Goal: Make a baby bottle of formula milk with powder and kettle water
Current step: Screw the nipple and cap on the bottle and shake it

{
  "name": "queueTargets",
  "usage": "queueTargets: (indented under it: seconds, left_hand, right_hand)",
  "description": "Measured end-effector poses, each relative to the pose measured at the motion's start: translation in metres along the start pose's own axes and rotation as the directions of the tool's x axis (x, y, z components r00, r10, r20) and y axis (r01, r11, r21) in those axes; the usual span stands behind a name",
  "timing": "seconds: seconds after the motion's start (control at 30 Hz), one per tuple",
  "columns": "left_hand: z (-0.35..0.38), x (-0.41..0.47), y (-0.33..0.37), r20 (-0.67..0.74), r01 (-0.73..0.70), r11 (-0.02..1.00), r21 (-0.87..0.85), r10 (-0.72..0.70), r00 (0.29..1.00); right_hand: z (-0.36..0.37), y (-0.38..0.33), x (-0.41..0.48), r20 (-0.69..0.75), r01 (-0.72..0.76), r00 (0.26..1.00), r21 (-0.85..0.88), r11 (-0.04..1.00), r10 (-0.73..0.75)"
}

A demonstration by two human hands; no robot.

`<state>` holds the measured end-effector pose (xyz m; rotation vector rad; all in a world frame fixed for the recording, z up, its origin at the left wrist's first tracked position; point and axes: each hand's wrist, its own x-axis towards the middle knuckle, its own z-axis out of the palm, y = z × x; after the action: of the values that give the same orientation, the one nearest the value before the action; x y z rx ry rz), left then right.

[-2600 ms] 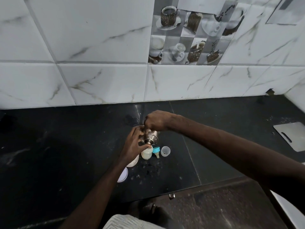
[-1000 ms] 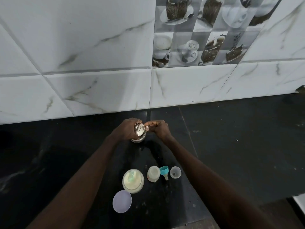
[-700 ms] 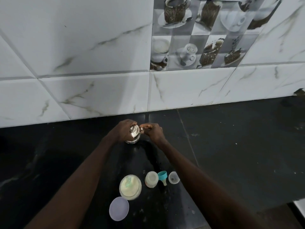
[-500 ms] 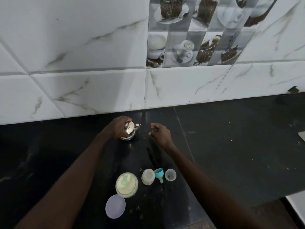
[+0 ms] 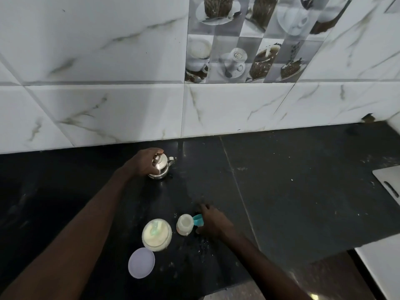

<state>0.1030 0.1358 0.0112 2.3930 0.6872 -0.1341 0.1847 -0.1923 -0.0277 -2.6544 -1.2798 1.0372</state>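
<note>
A small steel kettle (image 5: 161, 168) stands on the black counter (image 5: 292, 191) near the wall, lid on, spout pointing right. My left hand (image 5: 144, 163) grips its left side. The open baby bottle (image 5: 184, 227), holding pale liquid, stands nearer to me. Just right of it lies the teal teat ring (image 5: 198, 220), and my right hand (image 5: 213, 223) curls around that ring, thumb beside the bottle's base. The hand hides the small clear cap. An open tub of formula powder (image 5: 157, 234) with a scoop in it stands left of the bottle.
The tub's pale lid (image 5: 141, 262) lies flat in front of the tub. Spilled powder specks dot the counter near the bottle. A white cutting board (image 5: 388, 182) sits at the right edge. The tiled wall (image 5: 129, 109) closes the back.
My right hand left the kettle and came down to the teal ring beside the bottle. My left hand has stayed on the kettle, which now stands on the counter.
</note>
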Motion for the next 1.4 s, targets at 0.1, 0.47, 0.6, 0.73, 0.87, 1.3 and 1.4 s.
queueTargets:
  seconds: [0.1,0.47,0.6,0.73,0.87,1.3,1.4]
  left_hand:
    - [0.005,-0.015,0.015,-0.033,0.005,0.999,0.037,-0.004,0.999]
    - [0.118,-0.169,0.089,0.044,-0.149,0.987,0.067,0.147,0.988]
    - [0.131,-0.169,0.089,-0.01,-0.176,0.931,0.318,0.189,0.982]
    - [0.132,-0.17,0.089,-0.038,-0.166,0.911,0.378,0.194,0.98]
    - [0.131,-0.168,0.087,-0.042,-0.108,0.899,0.424,0.138,0.99]
    - [0.112,-0.168,0.096,-0.059,0.014,0.927,0.375,0.009,0.998]
    - [0.11,-0.165,0.097,-0.043,0.0,0.929,0.369,0.017,0.999]
  right_hand:
    - [0.005,0.002,0.002,-0.061,-0.014,0.998,0.056,0.998,0.017]
    - [-0.038,0.002,-0.024,-0.409,0.201,0.912,0.39,0.899,-0.027]
    - [-0.059,-0.014,-0.043,-0.248,0.312,0.923,0.038,0.949,-0.293]
    - [-0.054,-0.036,-0.049,-0.062,0.354,0.93,-0.122,0.927,-0.363]
    - [-0.046,-0.049,-0.05,-0.072,0.303,0.944,-0.185,0.935,-0.321]
    - [-0.048,-0.07,-0.052,-0.178,0.244,0.938,-0.274,0.93,-0.298]
    - [-0.046,-0.064,-0.051,-0.141,0.298,0.93,-0.253,0.92,-0.34]
